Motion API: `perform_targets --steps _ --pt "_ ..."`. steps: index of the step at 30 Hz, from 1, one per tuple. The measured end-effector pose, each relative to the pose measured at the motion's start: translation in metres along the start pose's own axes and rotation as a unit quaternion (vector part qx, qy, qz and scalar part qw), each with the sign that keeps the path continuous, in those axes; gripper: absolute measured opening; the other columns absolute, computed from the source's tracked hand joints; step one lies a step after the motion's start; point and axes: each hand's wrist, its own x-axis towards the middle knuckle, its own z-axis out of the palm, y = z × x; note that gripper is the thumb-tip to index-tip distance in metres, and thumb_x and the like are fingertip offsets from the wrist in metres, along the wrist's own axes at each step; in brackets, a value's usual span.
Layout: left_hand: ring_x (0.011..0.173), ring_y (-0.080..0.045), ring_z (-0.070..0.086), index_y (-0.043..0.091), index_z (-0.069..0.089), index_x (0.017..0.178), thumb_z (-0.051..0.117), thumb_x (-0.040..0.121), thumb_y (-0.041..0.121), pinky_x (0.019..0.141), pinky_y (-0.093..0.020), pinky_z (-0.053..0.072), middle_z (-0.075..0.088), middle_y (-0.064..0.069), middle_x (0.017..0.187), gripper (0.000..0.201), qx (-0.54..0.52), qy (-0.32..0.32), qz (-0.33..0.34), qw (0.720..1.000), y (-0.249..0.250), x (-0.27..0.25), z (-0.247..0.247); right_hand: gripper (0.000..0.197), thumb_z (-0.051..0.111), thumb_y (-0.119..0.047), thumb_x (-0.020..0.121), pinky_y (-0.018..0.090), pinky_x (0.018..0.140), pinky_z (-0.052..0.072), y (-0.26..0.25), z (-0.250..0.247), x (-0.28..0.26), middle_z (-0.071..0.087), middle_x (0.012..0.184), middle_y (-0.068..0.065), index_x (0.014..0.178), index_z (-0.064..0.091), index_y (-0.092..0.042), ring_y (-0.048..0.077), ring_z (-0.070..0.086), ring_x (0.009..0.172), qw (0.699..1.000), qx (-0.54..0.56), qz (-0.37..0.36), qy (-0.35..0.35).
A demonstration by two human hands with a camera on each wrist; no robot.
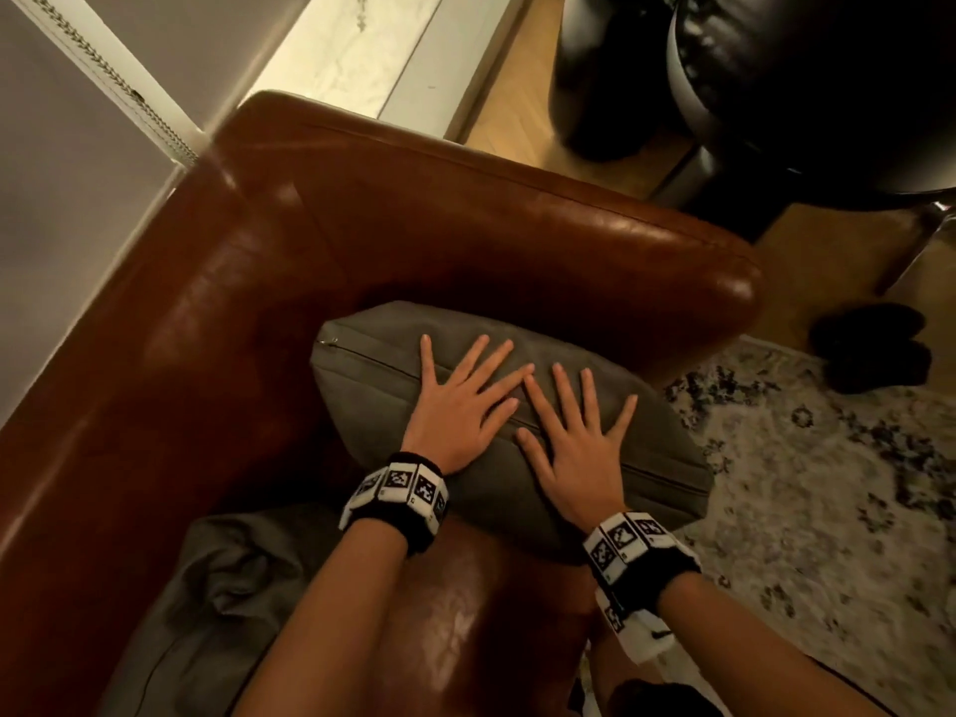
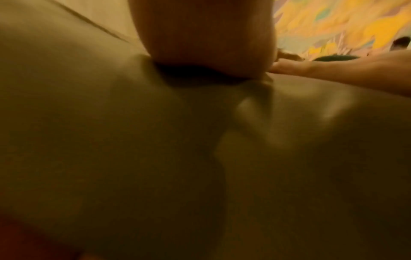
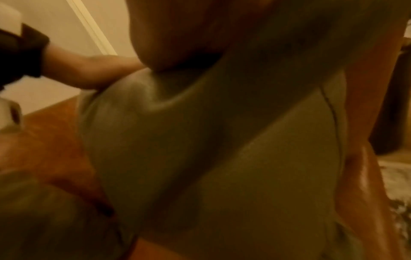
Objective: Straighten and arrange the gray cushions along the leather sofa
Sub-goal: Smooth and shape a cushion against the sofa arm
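Both hands lie flat and wide open on one gray cushion (image 1: 517,432), in the middle of the head view. The left hand (image 1: 460,401) and the right hand (image 1: 579,442) sit side by side, fingers spread, and the tips of two fingers look like they touch. No finger curls round anything. The hands only press down.

The cushion lies in the corner of the brown sofa (image 1: 258,282), close to the sofa's arm at the upper right. Its zip edge faces up. One end of it sticks out past the seat at the lower right, over the rug (image 1: 827,483). It sits a bit crooked, not lined up with the sofa back.

I think the hands are flat like this to pat the cushion smooth and push it into the corner. Spread fingers press a big soft thing evenly.

A second cushion (image 1: 217,602) lies at the lower left of the head view. It looks crumpled and has folds, so it still needs fixing.

The wrist views are blurry. The left wrist view shows the palm (image 2: 200,40) sinking into the gray cloth. The right wrist view shows the same thing, with a dent under the palm (image 3: 173,38).

Dark shoes (image 1: 874,349) sit on the floor at the right.
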Motion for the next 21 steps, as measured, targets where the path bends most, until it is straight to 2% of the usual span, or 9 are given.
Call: perform_targets --steps 1,3,6,8,10,13,15,18,21 --pt "0.146 -0.016 0.013 0.044 0.012 0.145 0.019 0.097 0.047 0.109 -0.068 -0.005 0.019 0.007 0.158 0.049 0.013 0.004 -0.006 1.0 -0.014 0.0 -0.003 0.061 0.01 -0.062 0.091 0.067 0.108 -0.007 0.005 0.002 0.0 0.011 0.158 -0.004 0.147 0.008 -0.038 0.026 0.001 0.146 1.0 -0.006 0.006 -0.006" --pt "0.146 -0.016 0.011 0.044 0.008 0.145 0.013 0.097 0.046 0.111 -0.064 -0.009 0.017 0.007 0.158 0.048 0.026 0.027 -0.077 0.996 -0.048 -0.005 -0.007 0.063 0.01 -0.062 0.091 0.062 0.11 -0.009 0.02 0.003 -0.005 0.008 0.158 -0.005 0.148 0.006 -0.035 0.024 -0.002 0.146 1.0 -0.014 0.02 -0.001" --pt "0.147 -0.022 0.008 0.045 0.011 0.145 0.01 0.098 0.046 0.102 -0.067 -0.021 0.016 0.005 0.158 0.048 0.028 0.041 -0.196 0.979 -0.096 -0.017 -0.014 0.063 0.009 -0.06 0.093 0.06 0.112 -0.007 0.041 0.004 -0.016 0.006 0.158 -0.005 0.149 0.004 -0.032 0.023 -0.004 0.146 0.999 -0.019 0.033 0.01" --pt "0.147 -0.022 0.001 0.042 0.013 0.146 0.009 0.099 0.046 0.103 -0.071 -0.016 0.013 0.002 0.159 0.048 -0.012 0.031 -0.286 0.958 -0.11 -0.025 -0.021 0.063 0.005 -0.06 0.093 0.059 0.113 -0.006 0.05 0.005 -0.02 0.004 0.158 -0.005 0.149 0.003 -0.031 0.022 -0.005 0.146 0.999 -0.023 0.03 -0.001" --pt "0.147 -0.021 -0.002 0.037 0.015 0.147 0.012 0.1 0.042 0.108 -0.068 -0.01 0.012 0.001 0.159 0.047 -0.094 0.08 -0.36 0.925 -0.104 -0.037 -0.03 0.064 0.001 -0.06 0.092 0.057 0.112 -0.01 0.053 0.006 -0.018 0.001 0.158 -0.005 0.149 0.001 -0.031 0.022 -0.008 0.145 0.999 -0.028 0.029 -0.011" --pt "0.147 -0.018 0.006 0.032 0.02 0.146 0.025 0.101 0.031 0.116 -0.055 0.003 0.019 -0.001 0.157 0.045 -0.233 0.213 -0.397 0.862 -0.062 -0.081 -0.032 0.066 -0.002 -0.062 0.089 0.053 0.11 -0.02 0.053 0.003 -0.014 -0.006 0.157 -0.005 0.148 -0.003 -0.031 0.02 -0.014 0.144 1.0 -0.015 0.017 -0.016" --pt "0.145 -0.015 0.012 0.029 0.025 0.145 0.03 0.1 0.026 0.118 -0.047 0.013 0.025 -0.002 0.155 0.045 -0.274 0.269 -0.383 0.84 -0.019 -0.12 -0.02 0.069 0.0 -0.062 0.087 0.055 0.109 -0.022 0.051 0.0 -0.012 -0.007 0.158 -0.003 0.148 -0.003 -0.03 0.02 -0.017 0.143 1.0 -0.004 0.01 -0.029" --pt "0.141 -0.014 0.023 0.027 0.034 0.141 0.034 0.096 0.022 0.115 -0.038 0.022 0.034 -0.002 0.149 0.046 -0.272 0.283 -0.4 0.828 0.056 -0.179 0.017 0.068 0.012 -0.058 0.091 0.064 0.108 -0.012 0.045 -0.008 -0.009 0.009 0.158 0.01 0.149 0.013 -0.022 0.031 -0.004 0.144 0.999 0.022 0.01 -0.042" --pt "0.137 -0.014 0.028 0.029 0.035 0.14 0.034 0.092 0.022 0.113 -0.03 0.021 0.032 0.003 0.149 0.049 -0.311 0.264 -0.502 0.763 0.121 -0.241 0.056 0.059 0.03 -0.036 0.086 0.067 0.107 0.003 0.021 -0.023 -0.002 0.032 0.147 0.023 0.139 0.038 -0.011 0.042 0.017 0.139 0.994 0.079 -0.08 -0.003"
